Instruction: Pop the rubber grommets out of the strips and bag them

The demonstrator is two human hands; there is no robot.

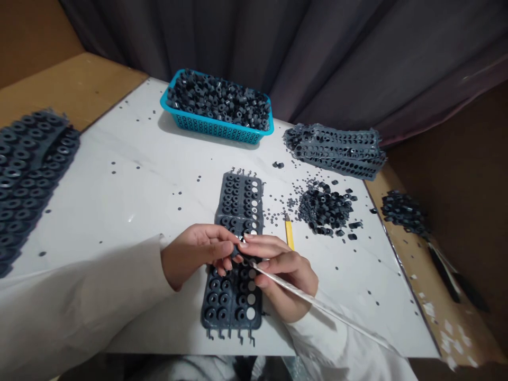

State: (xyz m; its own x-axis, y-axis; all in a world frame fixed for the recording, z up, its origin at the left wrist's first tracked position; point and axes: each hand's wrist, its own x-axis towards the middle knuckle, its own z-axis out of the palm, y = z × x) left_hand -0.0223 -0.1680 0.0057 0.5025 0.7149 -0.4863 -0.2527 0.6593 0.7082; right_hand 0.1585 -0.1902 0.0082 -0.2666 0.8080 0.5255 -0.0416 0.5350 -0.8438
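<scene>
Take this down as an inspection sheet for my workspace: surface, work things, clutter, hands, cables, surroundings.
Surface: white tabletop, dotted with small dark discs.
Work things: molded dark sheet under the hands, pale circles down its right column; white stick; teal basket heaped with dark parts.
Clutter: loose pile of dark pieces, a yellow tool beside it; perforated sheets behind.
Hands: left hand seems to pinch a small dark piece; right hand holds the white stick.
Cables: nothing seen.
Surroundings: dark curtain behind; brown panels at both sides.
</scene>
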